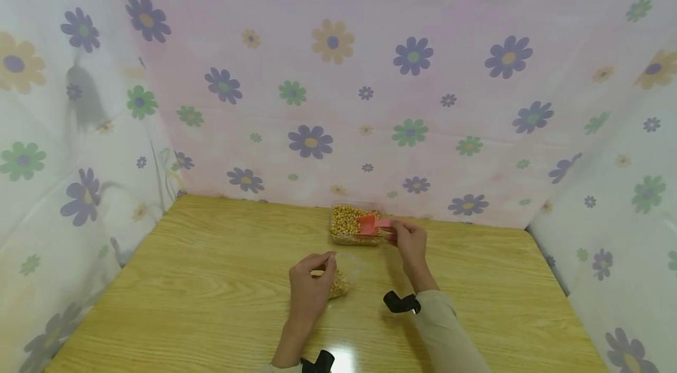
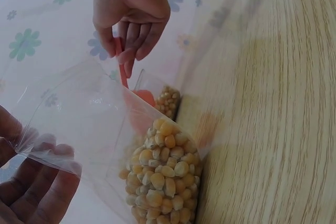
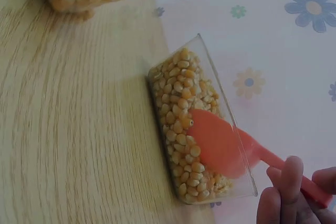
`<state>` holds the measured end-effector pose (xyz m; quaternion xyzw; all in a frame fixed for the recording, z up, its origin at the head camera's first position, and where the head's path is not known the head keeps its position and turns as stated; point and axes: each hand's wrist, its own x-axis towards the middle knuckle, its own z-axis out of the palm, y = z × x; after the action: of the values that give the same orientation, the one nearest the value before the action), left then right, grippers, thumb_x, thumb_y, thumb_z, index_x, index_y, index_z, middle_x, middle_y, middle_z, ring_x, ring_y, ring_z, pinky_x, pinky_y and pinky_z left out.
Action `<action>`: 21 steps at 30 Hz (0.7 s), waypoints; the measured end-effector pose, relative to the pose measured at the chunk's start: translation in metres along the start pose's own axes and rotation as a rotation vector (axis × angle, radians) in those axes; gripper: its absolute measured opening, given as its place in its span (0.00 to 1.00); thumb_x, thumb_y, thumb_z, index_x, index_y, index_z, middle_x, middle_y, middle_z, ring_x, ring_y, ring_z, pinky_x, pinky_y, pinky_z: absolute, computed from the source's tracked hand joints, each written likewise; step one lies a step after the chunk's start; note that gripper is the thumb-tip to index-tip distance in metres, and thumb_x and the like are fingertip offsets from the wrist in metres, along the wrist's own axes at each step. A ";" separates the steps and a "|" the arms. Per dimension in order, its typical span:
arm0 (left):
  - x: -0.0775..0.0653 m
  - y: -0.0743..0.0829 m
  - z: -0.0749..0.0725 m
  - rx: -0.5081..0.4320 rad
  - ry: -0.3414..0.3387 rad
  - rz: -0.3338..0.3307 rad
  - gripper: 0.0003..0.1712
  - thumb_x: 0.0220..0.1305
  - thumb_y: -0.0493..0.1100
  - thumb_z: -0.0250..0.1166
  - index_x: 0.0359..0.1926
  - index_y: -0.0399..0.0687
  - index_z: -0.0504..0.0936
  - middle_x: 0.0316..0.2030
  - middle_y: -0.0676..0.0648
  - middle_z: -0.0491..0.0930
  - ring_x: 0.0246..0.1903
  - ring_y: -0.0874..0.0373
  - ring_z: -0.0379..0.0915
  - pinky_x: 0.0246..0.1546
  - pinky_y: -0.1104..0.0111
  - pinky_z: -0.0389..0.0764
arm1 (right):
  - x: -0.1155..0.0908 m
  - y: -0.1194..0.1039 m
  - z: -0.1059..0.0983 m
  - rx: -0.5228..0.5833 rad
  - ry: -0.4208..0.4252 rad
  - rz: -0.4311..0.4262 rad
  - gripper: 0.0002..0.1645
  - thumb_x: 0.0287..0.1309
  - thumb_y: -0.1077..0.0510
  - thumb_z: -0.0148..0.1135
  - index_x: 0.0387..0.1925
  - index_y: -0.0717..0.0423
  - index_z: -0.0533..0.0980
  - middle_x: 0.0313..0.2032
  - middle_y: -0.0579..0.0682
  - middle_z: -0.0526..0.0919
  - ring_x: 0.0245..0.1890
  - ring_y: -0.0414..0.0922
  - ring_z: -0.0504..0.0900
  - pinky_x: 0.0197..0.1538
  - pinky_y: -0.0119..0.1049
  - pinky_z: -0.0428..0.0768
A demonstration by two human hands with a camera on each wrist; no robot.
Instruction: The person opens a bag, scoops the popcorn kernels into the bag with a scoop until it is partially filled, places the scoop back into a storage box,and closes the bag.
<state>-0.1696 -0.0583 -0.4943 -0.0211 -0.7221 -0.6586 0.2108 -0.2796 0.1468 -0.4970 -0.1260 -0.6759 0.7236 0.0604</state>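
My right hand (image 1: 411, 244) pinches the handle of a red scoop (image 3: 223, 142). The scoop's bowl sits in a clear rectangular container (image 1: 346, 240), among the corn kernels (image 3: 181, 103) there. Nearer to me, my left hand (image 1: 311, 288) pinches the upper edge of a clear plastic bag (image 2: 89, 108) between thumb and fingers. Corn kernels (image 2: 163, 177) fill the lower part of the bag, which stands on the table. In the left wrist view, the bag's film partly veils the scoop and the container.
A wood-grain table (image 1: 222, 285) carries everything. Flower-patterned cloth (image 1: 365, 108) hangs behind the container and along both sides. Black wrist cameras (image 1: 402, 302) are strapped to the forearms.
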 end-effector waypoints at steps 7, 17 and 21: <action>0.001 0.000 0.002 -0.005 -0.004 0.003 0.08 0.69 0.34 0.66 0.41 0.43 0.92 0.36 0.47 0.89 0.32 0.49 0.84 0.24 0.73 0.83 | 0.000 0.001 -0.003 0.064 0.010 0.127 0.21 0.72 0.60 0.57 0.56 0.73 0.78 0.27 0.46 0.88 0.24 0.36 0.85 0.38 0.33 0.87; 0.000 -0.001 0.001 0.003 -0.008 0.003 0.08 0.69 0.35 0.66 0.42 0.41 0.91 0.36 0.46 0.89 0.32 0.52 0.84 0.24 0.73 0.83 | -0.009 0.003 -0.004 0.279 0.011 0.254 0.20 0.73 0.59 0.58 0.56 0.71 0.76 0.24 0.46 0.88 0.26 0.37 0.87 0.40 0.33 0.87; 0.000 -0.002 0.000 0.002 -0.011 -0.001 0.08 0.70 0.36 0.66 0.42 0.39 0.91 0.36 0.47 0.88 0.32 0.54 0.83 0.25 0.72 0.83 | -0.014 0.004 -0.004 0.333 0.001 0.273 0.21 0.74 0.60 0.56 0.60 0.71 0.73 0.25 0.46 0.88 0.27 0.38 0.88 0.42 0.33 0.87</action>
<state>-0.1702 -0.0581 -0.4962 -0.0242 -0.7238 -0.6579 0.2067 -0.2647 0.1465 -0.4994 -0.2049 -0.5235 0.8268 -0.0179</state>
